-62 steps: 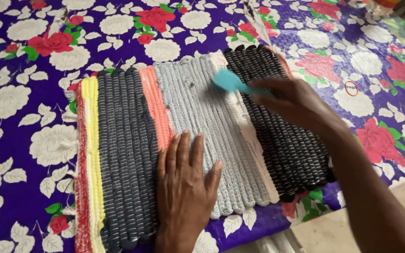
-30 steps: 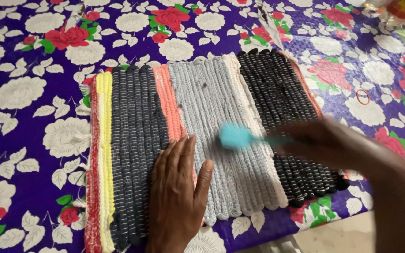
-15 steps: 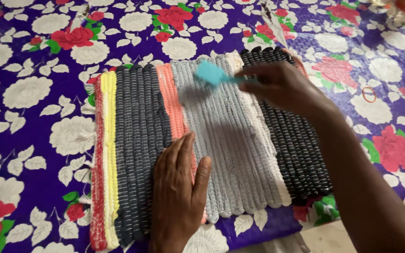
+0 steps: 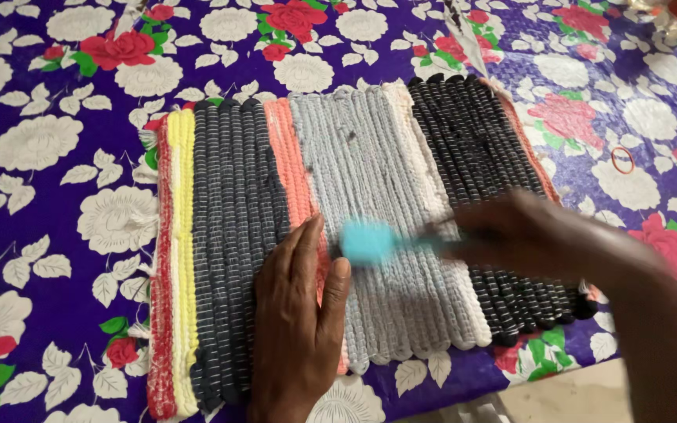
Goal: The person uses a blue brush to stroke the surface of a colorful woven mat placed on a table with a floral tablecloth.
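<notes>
- Table covering (image 4: 48, 196): a purple cloth printed with white and red flowers is lying across the whole surface in front of you, serving as the bed for everything else.
- Woven mat (image 4: 229, 235): a ribbed rag mat in bands of red, yellow, dark grey, coral, pale grey, cream and black is lying flat on the cloth, with its near edge sitting close to the table edge. That is putting its whole width within your reach.
- Your right hand (image 4: 526, 235): it is reaching in from the right over the black band, blurred by motion. It appears to be closing around the brush handle, though the finger positions are too smeared to read exactly.
- Your left hand (image 4: 295, 313): it is lying open and flat, palm down, fingers pointing away from you, pressing on the dark grey and coral bands. Placed so, it is probably pinning the mat to keep it from sliding under the strokes.
- Turquoise brush (image 4: 366, 241): its head is sitting on the pale grey band, just beside your left fingertips, with the handle running right into your right hand.
- Small orange ring (image 4: 623, 160): it is lying on the cloth well apart, right of the mat.
</notes>
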